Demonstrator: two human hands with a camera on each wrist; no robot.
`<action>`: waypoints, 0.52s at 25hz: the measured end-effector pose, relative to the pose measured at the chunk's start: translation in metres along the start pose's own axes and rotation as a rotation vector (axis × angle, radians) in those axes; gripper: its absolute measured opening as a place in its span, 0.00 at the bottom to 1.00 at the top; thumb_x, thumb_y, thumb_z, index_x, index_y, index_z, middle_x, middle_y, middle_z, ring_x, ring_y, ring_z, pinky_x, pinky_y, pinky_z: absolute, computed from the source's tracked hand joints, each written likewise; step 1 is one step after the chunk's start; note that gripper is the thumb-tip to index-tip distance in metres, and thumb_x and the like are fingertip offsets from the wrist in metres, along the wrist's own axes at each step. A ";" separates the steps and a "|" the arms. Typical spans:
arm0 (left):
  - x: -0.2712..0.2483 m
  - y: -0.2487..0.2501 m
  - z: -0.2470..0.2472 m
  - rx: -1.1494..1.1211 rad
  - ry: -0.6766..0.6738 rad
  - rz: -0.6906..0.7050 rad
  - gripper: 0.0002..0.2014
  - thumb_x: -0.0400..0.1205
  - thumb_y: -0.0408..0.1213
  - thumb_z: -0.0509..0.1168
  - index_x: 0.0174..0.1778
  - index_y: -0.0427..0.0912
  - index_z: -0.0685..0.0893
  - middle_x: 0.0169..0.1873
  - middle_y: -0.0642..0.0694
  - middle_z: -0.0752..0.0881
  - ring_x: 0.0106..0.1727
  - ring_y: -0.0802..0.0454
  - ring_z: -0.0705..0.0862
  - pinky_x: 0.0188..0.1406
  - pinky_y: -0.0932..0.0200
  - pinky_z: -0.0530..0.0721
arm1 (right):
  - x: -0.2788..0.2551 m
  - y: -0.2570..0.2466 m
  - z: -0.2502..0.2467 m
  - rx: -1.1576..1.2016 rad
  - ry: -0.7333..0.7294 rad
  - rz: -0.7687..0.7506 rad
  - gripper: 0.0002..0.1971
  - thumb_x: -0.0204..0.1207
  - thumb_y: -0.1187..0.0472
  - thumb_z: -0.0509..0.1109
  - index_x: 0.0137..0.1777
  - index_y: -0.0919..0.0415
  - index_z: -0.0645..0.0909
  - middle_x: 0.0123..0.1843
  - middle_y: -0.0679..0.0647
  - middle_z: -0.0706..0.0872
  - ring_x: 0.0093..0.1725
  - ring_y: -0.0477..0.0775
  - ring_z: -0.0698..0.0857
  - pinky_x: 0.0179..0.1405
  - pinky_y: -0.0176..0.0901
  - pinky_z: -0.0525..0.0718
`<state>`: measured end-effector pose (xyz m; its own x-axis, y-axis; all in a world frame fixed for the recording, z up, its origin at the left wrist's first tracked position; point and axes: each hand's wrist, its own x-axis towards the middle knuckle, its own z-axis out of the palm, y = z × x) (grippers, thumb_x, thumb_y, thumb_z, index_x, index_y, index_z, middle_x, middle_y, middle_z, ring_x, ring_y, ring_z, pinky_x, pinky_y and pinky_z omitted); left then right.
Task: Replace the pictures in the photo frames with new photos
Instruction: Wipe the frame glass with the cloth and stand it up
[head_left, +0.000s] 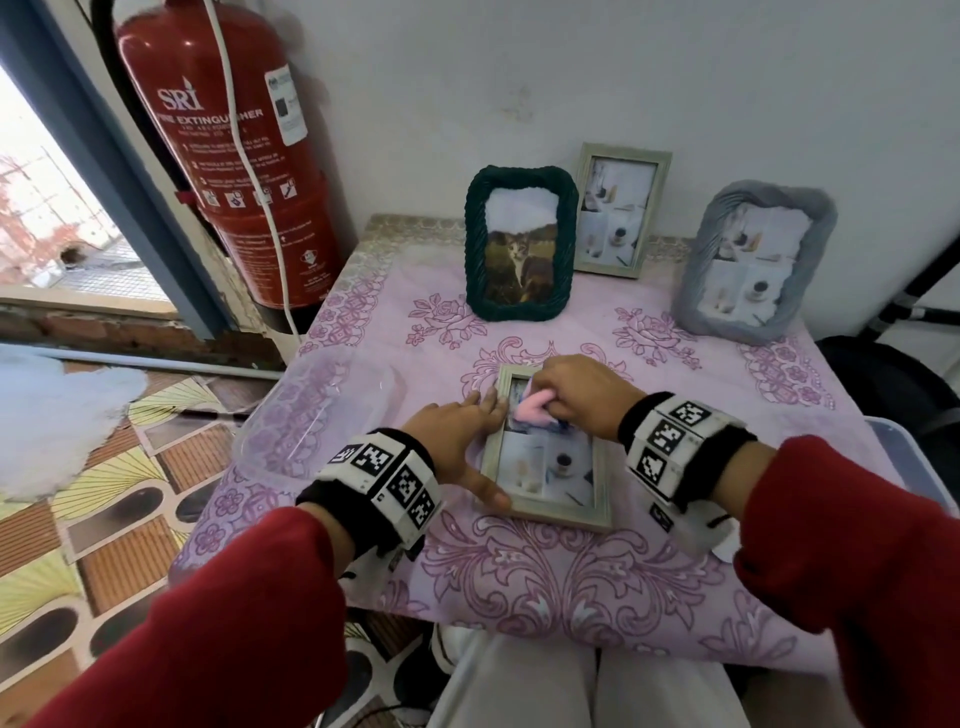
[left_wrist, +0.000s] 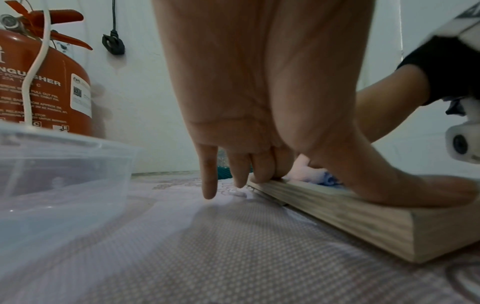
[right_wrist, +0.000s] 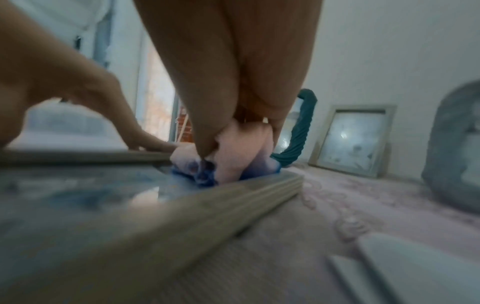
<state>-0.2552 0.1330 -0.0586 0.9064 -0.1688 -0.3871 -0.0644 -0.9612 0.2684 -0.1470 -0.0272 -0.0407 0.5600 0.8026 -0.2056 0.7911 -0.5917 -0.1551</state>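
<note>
Under both hands (head_left: 519, 415), flat frame (head_left: 550, 512)

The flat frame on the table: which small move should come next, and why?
Probably draw the pink cloth toward the near end of the glass. The right hand pinches it on the flat frame's far end; the left hand steadies the frame's left side.

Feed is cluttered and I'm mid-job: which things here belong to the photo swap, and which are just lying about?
In the job:
- flat wooden frame, steadied by left hand
- pink cloth, gripped by right hand
- dark green frame
- standing wooden frame
- grey frame

Lying about:
- fire extinguisher
- clear plastic container
</note>
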 end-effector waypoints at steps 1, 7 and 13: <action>0.000 0.000 0.000 0.002 0.000 -0.005 0.57 0.66 0.61 0.74 0.83 0.45 0.49 0.84 0.45 0.47 0.84 0.47 0.50 0.81 0.46 0.59 | 0.002 -0.002 0.001 0.018 0.001 -0.007 0.11 0.69 0.69 0.67 0.51 0.67 0.84 0.51 0.62 0.83 0.53 0.62 0.81 0.51 0.52 0.78; 0.000 0.006 -0.001 0.116 0.017 -0.037 0.59 0.64 0.63 0.74 0.83 0.43 0.48 0.83 0.43 0.50 0.82 0.45 0.58 0.77 0.43 0.62 | -0.039 -0.025 0.020 0.055 0.020 -0.203 0.12 0.70 0.68 0.66 0.52 0.61 0.85 0.51 0.57 0.82 0.53 0.57 0.79 0.51 0.50 0.75; -0.001 0.006 -0.001 0.098 -0.008 -0.021 0.58 0.65 0.62 0.73 0.83 0.43 0.46 0.84 0.44 0.47 0.84 0.47 0.51 0.80 0.42 0.60 | -0.080 -0.013 0.026 -0.252 0.043 -0.267 0.12 0.79 0.56 0.56 0.57 0.49 0.79 0.56 0.46 0.81 0.57 0.52 0.78 0.63 0.47 0.67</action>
<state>-0.2566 0.1273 -0.0555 0.9045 -0.1501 -0.3992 -0.0868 -0.9812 0.1724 -0.2086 -0.0853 -0.0473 0.3314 0.9317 -0.1487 0.9435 -0.3282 0.0459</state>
